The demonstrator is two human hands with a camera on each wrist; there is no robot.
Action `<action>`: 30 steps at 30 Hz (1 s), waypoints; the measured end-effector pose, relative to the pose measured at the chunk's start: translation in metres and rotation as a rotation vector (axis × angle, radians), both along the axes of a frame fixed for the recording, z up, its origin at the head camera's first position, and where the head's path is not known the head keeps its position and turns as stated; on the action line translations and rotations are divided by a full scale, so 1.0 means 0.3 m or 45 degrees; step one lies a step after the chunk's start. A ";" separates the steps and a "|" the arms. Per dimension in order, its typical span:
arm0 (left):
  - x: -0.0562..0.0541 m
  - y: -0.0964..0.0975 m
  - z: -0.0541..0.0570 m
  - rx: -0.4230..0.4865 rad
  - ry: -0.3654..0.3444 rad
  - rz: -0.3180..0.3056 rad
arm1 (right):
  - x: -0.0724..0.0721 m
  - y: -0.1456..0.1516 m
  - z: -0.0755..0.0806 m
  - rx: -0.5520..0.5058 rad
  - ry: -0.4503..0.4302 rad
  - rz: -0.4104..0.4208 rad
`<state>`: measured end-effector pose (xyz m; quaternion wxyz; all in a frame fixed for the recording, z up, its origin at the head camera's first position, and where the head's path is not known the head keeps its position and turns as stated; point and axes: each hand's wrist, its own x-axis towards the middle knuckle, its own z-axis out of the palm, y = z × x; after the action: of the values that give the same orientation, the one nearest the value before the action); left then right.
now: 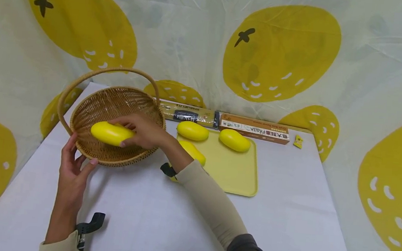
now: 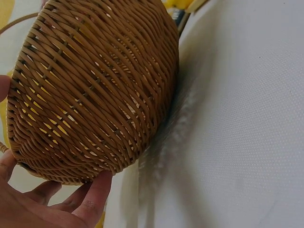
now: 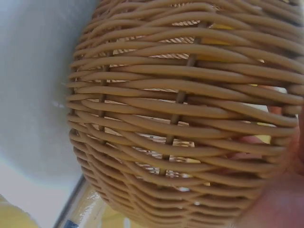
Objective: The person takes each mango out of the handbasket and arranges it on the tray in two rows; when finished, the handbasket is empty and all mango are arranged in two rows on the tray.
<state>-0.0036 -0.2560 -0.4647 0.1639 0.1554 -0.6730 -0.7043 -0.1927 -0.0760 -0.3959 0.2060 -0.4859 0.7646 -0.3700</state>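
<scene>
A smooth yellow mango (image 1: 112, 133) is in my right hand (image 1: 146, 130), gripped between thumb and fingers over the opening of a brown wicker basket (image 1: 120, 98). My left hand (image 1: 73, 170) holds the basket's near left rim. The left wrist view shows its fingers (image 2: 97, 197) against the woven wall. In the right wrist view, the basket's weave (image 3: 180, 104) hides most of the right hand and the mango. Two mangoes (image 1: 192, 130) (image 1: 234, 140) lie on a pale yellow tray (image 1: 232, 176); another mango (image 1: 193, 152) is partly behind my right forearm.
Behind the tray lie a spaghetti packet (image 1: 189, 114) and a pasta box (image 1: 254, 128). A small yellow wrapped piece (image 1: 298, 141) sits to their right. The basket's tall arched handle (image 1: 112, 71) rises over its back. White cloth covers the table (image 1: 286, 212).
</scene>
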 end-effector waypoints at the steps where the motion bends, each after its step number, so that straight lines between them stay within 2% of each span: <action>1: -0.001 0.000 0.001 -0.003 -0.004 -0.001 | 0.004 0.008 -0.001 -0.036 -0.006 -0.002; 11: -0.005 0.002 -0.006 0.017 0.013 0.017 | 0.040 0.077 0.002 -0.167 -0.001 -0.086; 16: -0.001 0.001 -0.005 0.026 -0.021 0.025 | 0.064 0.113 0.019 -0.183 0.002 -0.142; 30: -0.001 0.002 -0.012 0.044 -0.021 0.048 | 0.114 0.224 0.030 -0.301 -0.096 -0.237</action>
<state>-0.0040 -0.2555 -0.4684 0.1691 0.1766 -0.6590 -0.7113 -0.1585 -0.0088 -0.3870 0.1406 -0.4197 0.7490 -0.4930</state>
